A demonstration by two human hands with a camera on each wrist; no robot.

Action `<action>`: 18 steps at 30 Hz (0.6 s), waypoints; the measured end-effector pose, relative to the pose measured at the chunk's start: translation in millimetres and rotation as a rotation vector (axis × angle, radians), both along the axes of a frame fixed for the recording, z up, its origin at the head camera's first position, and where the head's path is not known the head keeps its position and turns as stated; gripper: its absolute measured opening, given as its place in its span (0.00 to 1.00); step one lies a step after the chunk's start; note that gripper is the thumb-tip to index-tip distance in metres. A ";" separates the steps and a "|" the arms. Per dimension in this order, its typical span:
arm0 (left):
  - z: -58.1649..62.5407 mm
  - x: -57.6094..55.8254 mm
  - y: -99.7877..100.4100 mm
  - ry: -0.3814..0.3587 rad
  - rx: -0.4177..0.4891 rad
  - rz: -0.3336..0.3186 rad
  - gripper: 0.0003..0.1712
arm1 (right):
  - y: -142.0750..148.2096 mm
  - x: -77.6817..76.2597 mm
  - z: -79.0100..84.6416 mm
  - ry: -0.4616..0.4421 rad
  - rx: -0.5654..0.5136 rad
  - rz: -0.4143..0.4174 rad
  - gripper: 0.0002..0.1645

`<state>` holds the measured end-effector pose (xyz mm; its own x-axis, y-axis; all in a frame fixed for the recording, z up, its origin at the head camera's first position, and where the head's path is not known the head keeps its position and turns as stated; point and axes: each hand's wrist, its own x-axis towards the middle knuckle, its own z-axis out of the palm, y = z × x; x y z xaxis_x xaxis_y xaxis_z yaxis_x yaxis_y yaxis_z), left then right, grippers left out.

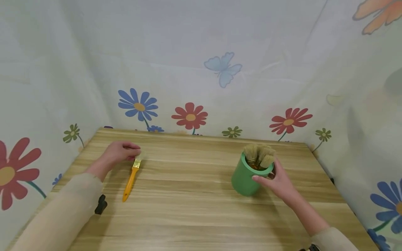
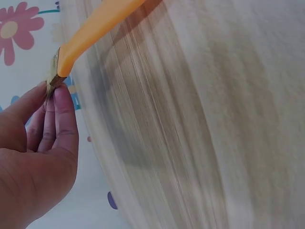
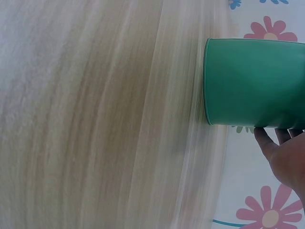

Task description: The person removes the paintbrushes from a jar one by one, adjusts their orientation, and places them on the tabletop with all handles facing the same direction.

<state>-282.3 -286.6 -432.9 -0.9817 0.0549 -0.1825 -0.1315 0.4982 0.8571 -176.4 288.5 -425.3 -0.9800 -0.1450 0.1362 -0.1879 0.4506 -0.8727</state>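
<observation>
In the head view, a wooden table [image 1: 188,202] is seen, and behind it a white backdrop [image 1: 176,38] is decorated with coloured flowers [image 1: 190,117] and a pale blue butterfly [image 1: 224,68]. On the left part of the table, a paintbrush [image 1: 130,183] with an orange-yellow handle is pinched at its bristle end by the fingers of the left hand [image 1: 120,152]; its handle is pointed back towards the person. On the right part, a green cup [image 1: 245,179] is held upright by the right hand [image 1: 280,180], with the thumb placed on the near wall below the rim. Inside the cup, several brushes [image 1: 258,156] are contained, with pale bristles turned upwards. Both forearms are covered by light sleeves [image 1: 67,209].

In the left wrist view, the bristles are pressed between the thumb and the fingertips, and the handle is extended over the table, away from the hand.

In the right wrist view, the smooth side of the cup is shown, and its wall is touched by the fingers of the right hand. The rest of this grip is cut off by the picture's edge.
</observation>
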 end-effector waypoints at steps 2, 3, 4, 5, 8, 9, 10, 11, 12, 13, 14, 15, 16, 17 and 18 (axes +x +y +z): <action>-0.5 -2.5 0.7 0.010 -0.025 -0.002 0.24 | -0.4 -0.7 0.4 -0.002 -0.002 0.002 0.54; -0.9 -3.8 0.6 0.018 -0.033 -0.008 0.25 | -0.6 -0.8 0.4 -0.004 -0.001 0.002 0.54; -1.2 -4.7 1.1 0.020 -0.038 -0.004 0.24 | -0.8 -0.9 0.5 -0.005 -0.002 0.002 0.54; -1.6 -5.7 1.6 0.022 -0.043 -0.001 0.24 | -0.9 -1.1 0.5 -0.006 -0.005 0.003 0.54; -4.3 -9.8 1.3 0.025 -0.047 0.012 0.24 | -1.1 -1.4 0.0 -0.006 -0.007 0.004 0.54; -5.3 -11.0 1.0 0.026 -0.049 0.018 0.24 | -1.2 -1.5 -0.2 -0.005 -0.007 0.003 0.54; -6.5 -12.0 1.1 0.024 -0.053 0.030 0.24 | -1.2 -1.6 -0.5 -0.003 -0.009 0.004 0.54; -8.2 -13.4 0.4 0.025 -0.061 0.039 0.24 | -1.3 -1.8 -0.7 -0.002 -0.011 0.005 0.54; -9.6 -14.4 -0.3 0.028 -0.073 0.048 0.24 | -1.3 -1.9 -0.9 -0.001 -0.011 0.005 0.54; -10.7 -15.0 -0.6 0.030 -0.084 0.055 0.24 | -1.3 -2.0 -1.1 0.000 -0.011 0.005 0.54; -11.9 -15.7 -1.2 0.037 -0.099 0.059 0.24 | -1.3 -2.1 -1.2 0.000 -0.011 0.005 0.54; -13.1 -16.4 -1.8 0.041 -0.114 0.065 0.23 | -1.3 -2.3 -1.3 0.000 -0.011 0.004 0.54; -14.3 -17.0 -2.2 0.045 -0.125 0.070 0.23 | -1.2 -2.4 -1.2 0.001 -0.009 0.003 0.54; -15.1 -17.6 -2.6 0.049 -0.135 0.074 0.23 | -1.2 -2.5 -1.1 0.001 -0.006 0.001 0.54; -15.5 -17.8 -2.7 0.054 -0.143 0.075 0.23 | -1.0 -2.6 -0.9 0.001 -0.005 -0.001 0.54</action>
